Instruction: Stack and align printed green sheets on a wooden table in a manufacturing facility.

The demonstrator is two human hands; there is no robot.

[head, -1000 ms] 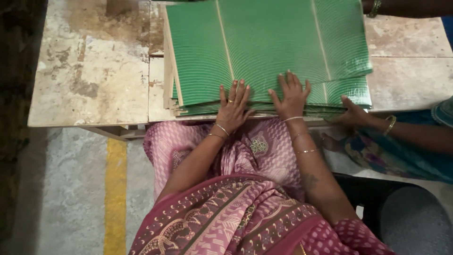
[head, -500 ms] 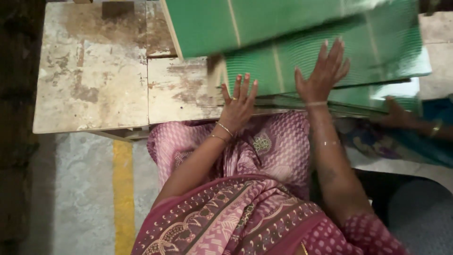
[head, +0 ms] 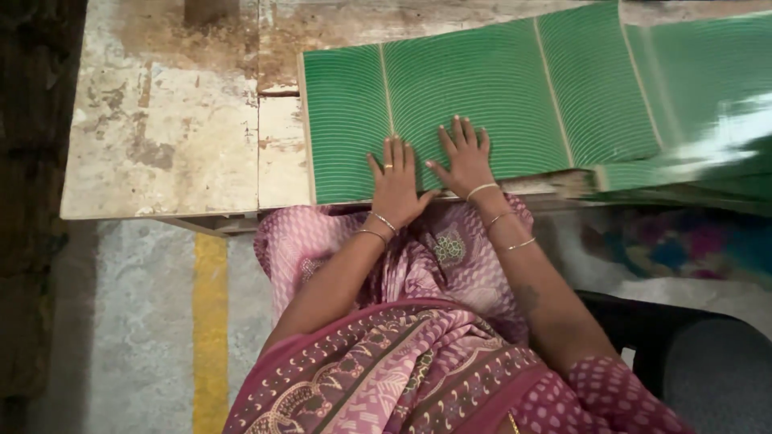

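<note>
**Both hands flat on green ribbed sheet at near tabletop edge**

The left hand (head: 396,186) lies palm down on the green ribbed sheet (head: 474,104), fingers spread and pointing to the far side. Its grip is released: nothing is clasped, the palm only presses on the surface. The right hand (head: 464,158) lies just beside it, to the right and slightly farther off, also flat with spread fingers and a released grip. The thumbs nearly meet.

The sheet rests on the worn, stained tabletop (head: 161,137), its left edge about midway across and its near edge close to the tabletop's near rim. Pale seams divide it into panels.

To the right, more green sheets (head: 700,88) overlap it; that area is blurred, so their count and exact lie cannot be told.

Thin bangles (head: 378,227) circle both wrists. Pink patterned cloth (head: 402,362) covers the lap below. A yellow floor stripe (head: 211,321) runs beneath the tabletop's near left side.
</note>
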